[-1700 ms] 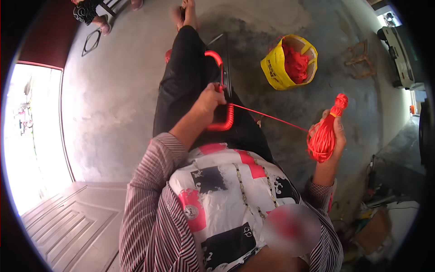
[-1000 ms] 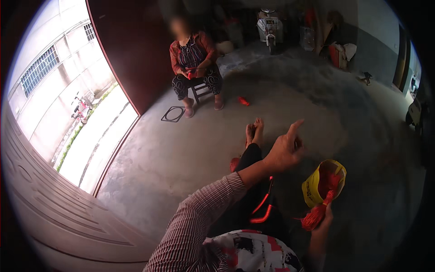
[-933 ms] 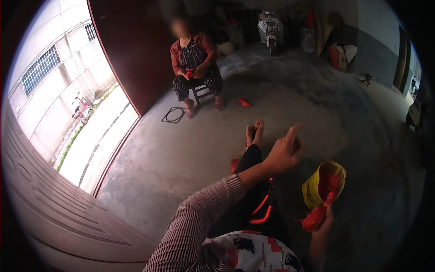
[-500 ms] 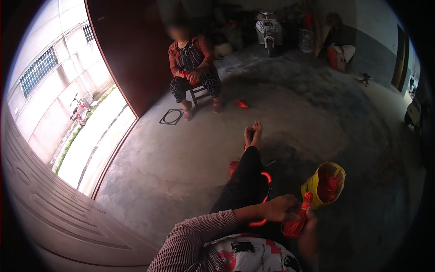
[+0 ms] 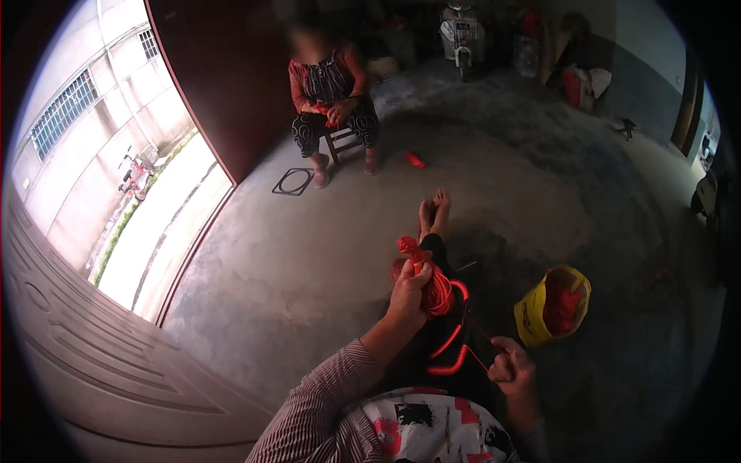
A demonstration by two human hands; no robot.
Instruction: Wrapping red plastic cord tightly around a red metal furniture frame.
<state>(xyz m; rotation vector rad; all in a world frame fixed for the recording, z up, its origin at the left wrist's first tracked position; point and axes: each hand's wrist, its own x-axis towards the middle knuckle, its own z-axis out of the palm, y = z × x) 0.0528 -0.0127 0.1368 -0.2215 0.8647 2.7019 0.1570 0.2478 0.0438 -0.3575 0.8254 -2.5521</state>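
Observation:
My left hand (image 5: pixel 409 297) is closed around a bundle of red cord (image 5: pixel 438 295), raised over my legs. The bundle's narrow twisted end (image 5: pixel 409 247) sticks up past my thumb. Lower and to the right, my right hand (image 5: pixel 512 366) is closed, its fingers curled. Thin red strands run to its fingers from the direction of the bundle, so it seems to pinch the cord. A glossy red curved piece (image 5: pixel 449 369), like a thick bent tube or coil, lies over my dark trousers between the hands.
A yellow bag (image 5: pixel 532 312) with red material inside stands on the floor at my right. Ahead, a person (image 5: pixel 330 96) sits on a stool, hands on something red. A red bundle (image 5: pixel 415 159) and a square frame (image 5: pixel 293 182) lie on the floor. A scooter (image 5: pixel 461 38) stands farther back.
My left hand has carried the red bundle up and to the left, away from the yellow bag. My right hand has come off the bundle and now sits apart, lower right, with strands stretching to it.

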